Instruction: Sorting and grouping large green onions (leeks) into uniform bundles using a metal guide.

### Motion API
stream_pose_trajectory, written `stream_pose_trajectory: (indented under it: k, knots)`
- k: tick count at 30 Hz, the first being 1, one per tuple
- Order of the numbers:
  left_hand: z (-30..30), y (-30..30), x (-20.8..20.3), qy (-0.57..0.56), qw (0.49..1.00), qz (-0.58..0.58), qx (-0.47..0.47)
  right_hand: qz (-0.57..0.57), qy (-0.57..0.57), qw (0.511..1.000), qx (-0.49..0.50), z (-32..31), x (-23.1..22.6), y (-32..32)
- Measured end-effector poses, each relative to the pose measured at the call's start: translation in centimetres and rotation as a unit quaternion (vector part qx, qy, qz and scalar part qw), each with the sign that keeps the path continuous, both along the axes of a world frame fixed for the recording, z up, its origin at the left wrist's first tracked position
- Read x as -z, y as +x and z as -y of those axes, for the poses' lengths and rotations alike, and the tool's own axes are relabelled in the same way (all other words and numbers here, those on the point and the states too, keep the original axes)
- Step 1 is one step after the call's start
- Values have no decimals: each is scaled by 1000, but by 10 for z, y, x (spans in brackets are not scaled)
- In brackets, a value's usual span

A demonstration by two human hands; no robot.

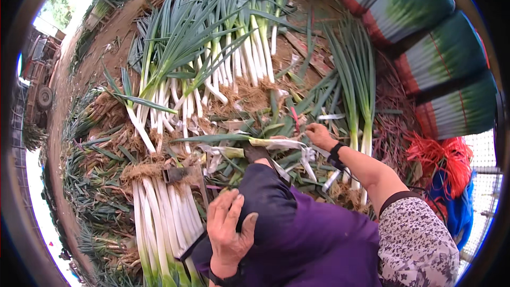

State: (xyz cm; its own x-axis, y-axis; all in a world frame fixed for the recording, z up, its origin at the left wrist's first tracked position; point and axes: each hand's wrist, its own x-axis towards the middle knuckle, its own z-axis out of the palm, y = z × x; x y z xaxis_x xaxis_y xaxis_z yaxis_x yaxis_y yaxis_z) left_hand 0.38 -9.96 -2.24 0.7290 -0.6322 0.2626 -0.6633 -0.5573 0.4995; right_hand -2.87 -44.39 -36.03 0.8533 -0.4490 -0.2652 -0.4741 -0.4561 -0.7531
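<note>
While the left hand [230, 228] hangs spread and apparently empty over the dark purple cloth [329, 223] on the lap, I see the right hand [320, 136] well apart from it, fingers bent at the whitish end of a long green-and-white leek leaf [276, 142]; from my remote seat, I cannot tell whether they pinch it.

Just left of the lap, white-stemmed leeks with tan, stringy roots [164, 218] lie side by side, apparently so their root ends stay level. A dark metal piece [176, 174] sits by those roots. Farther out, tall green-topped leeks [239, 58] point their roots back toward the wearer, which I judge keeps them within easy reach, as do the long green leeks [353, 101] at right.

All this rests on brown earth [98, 58] strewn with loose leaves. Along its right edge I make out bulging green, white and red packs [451, 53], shiny red plastic strands [441, 165] and bright blue sheeting [457, 207]; beyond its left edge stands a wheeled vehicle [44, 97].
</note>
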Motion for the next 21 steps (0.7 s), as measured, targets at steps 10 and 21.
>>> stream_pose_trajectory:
  k: [10,21]
  knots:
    - [-4,65,26,-108,964,-232,-80,21,-43,996,80,-1,46,272]
    - [-7,121,45,-29,955,-288,-67,-190,-9,972,136,-13,37,341]
